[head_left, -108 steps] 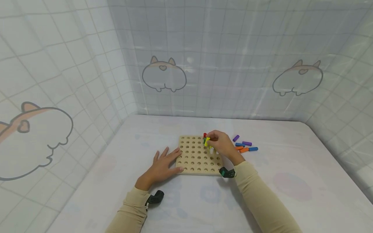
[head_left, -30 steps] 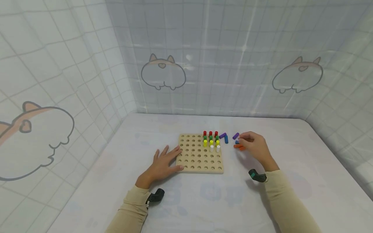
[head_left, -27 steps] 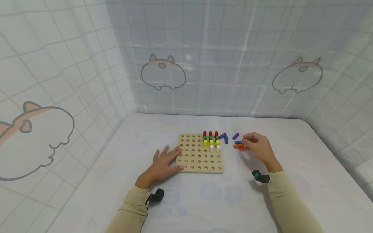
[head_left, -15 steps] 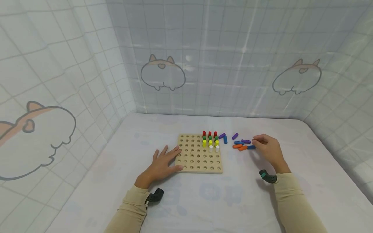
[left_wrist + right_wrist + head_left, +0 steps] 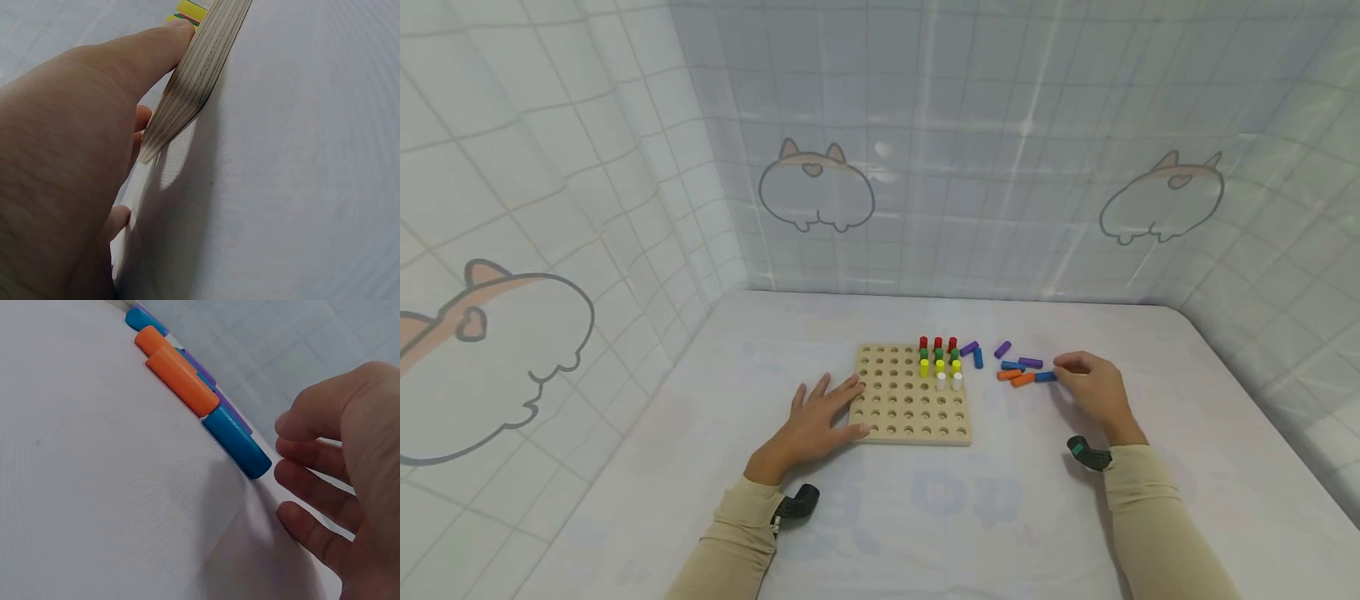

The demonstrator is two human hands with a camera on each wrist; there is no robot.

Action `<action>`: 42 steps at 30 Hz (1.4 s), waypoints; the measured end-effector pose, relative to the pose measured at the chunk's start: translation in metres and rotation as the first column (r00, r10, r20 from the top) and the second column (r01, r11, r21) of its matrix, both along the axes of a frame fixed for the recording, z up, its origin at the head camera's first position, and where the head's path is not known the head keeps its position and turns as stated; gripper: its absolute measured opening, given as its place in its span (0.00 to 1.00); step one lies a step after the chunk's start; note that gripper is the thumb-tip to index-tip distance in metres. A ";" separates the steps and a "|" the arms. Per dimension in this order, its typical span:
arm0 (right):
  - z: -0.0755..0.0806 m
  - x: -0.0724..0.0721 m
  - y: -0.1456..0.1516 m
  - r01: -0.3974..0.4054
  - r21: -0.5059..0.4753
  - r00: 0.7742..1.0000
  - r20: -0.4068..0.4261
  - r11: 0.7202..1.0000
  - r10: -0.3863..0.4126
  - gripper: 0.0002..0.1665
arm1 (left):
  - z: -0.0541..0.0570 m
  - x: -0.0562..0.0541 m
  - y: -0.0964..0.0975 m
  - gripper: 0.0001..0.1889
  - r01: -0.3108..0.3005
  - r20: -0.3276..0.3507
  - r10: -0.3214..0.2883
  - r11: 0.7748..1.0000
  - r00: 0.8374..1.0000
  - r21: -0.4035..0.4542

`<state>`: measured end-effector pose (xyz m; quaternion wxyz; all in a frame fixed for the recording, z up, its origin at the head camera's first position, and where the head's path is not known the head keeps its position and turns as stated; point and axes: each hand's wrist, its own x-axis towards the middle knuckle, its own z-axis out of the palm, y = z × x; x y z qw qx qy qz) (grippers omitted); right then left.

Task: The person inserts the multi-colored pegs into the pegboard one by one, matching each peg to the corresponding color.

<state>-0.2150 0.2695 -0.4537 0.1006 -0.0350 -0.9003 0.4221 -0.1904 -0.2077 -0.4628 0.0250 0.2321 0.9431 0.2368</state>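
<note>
1. Wooden pegboard (image 5: 917, 423) lies on the desk (image 5: 925, 533); my left hand (image 5: 811, 427) touches its left edge, fingers spread. Only my left-wrist view shows its layered side.
2. My right hand (image 5: 1096, 393), loosely curled, holding nothing, is just beside a blue peg (image 5: 1045, 377); my right-wrist view reveals the gap.

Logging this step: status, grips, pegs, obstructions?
Left grip on pegboard, left side. Right grip beside blue peg, nothing visible in it. Peg lying flat, unheld. Nothing seen between it and grip.
</note>
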 end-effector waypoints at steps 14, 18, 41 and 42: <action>-0.004 0.002 -0.008 -0.086 0.109 0.995 0.059 0.990 0.080 0.15 | 0.003 0.002 0.000 0.41 0.006 0.005 -0.006 1.000 1.000 -0.005; -0.005 0.002 -0.008 -0.085 0.125 0.996 0.051 0.989 0.079 0.14 | 0.003 0.002 0.000 0.41 0.007 0.007 -0.007 1.000 1.000 -0.004; -0.004 0.003 -0.004 -0.034 0.053 0.999 0.015 0.998 0.033 0.23 | 0.002 0.003 0.001 0.41 -0.005 0.015 0.005 1.000 1.000 0.012; -0.003 0.003 -0.005 -0.029 0.033 1.000 0.012 0.999 0.028 0.24 | 0.001 0.003 0.001 0.41 -0.007 0.013 0.007 1.000 1.000 0.011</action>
